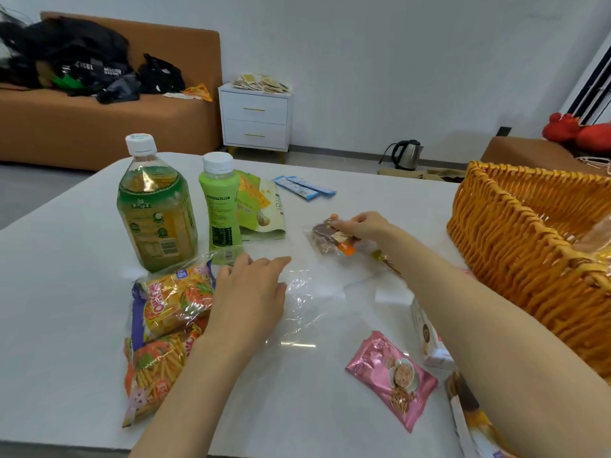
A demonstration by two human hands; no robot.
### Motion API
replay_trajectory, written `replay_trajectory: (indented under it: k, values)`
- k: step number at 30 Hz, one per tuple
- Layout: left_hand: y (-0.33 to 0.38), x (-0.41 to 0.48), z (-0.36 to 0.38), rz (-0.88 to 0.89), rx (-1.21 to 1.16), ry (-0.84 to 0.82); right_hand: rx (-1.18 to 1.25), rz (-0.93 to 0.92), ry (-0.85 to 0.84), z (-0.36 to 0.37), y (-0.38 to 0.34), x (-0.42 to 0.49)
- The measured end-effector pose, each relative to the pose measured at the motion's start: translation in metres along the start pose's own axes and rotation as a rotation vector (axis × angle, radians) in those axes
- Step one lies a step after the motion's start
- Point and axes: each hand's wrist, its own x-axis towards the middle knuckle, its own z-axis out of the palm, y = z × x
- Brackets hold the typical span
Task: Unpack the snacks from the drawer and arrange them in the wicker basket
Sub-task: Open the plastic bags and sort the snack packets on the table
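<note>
The left hand [250, 292] lies flat and open, palm down, on a clear plastic bag [307, 302] spread on the white table [66, 292]; its fingers are loosely spread and grip nothing. Just to its left, touching the wrist side, is a bag of stick snacks [162, 328], and beyond its fingertips stand a large tea bottle [155, 209] and a smaller green bottle [221, 206], with a green pouch [264, 209] leaning behind the smaller one. The right hand [362, 226] reaches forward with its fingers pinched closed on a small brown snack packet [330, 241] with orange ends, which rests on the table ahead of the plastic bag. Two blue sachets [305, 186] lie farther out, beyond that hand. To the right of the right forearm stands the wicker basket [515, 246]; something pale shows inside it, but what cannot be told. Between the two forearms lies a pink snack packet [393, 378], and under the right forearm sit a white box [429, 338] and another wrapper [469, 411].
</note>
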Motion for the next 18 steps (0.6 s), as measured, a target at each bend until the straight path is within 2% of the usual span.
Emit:
replay_trajectory:
  k: [6,11,15,18]
  values:
    - [-0.004,0.005,0.004,-0.008,0.011,-0.012,0.095,0.023,-0.122,0.005,-0.007,-0.005]
    - [0.002,0.005,0.007,0.017,0.061,-0.091,0.262,0.017,-0.143,0.011,0.000,-0.017]
    - [0.005,-0.002,0.005,0.060,0.148,-0.216,0.412,-0.082,0.012,0.025,0.007,-0.028]
    - [0.004,-0.009,0.001,0.113,0.176,-0.234,0.501,-0.194,0.147,0.019,0.008,-0.049]
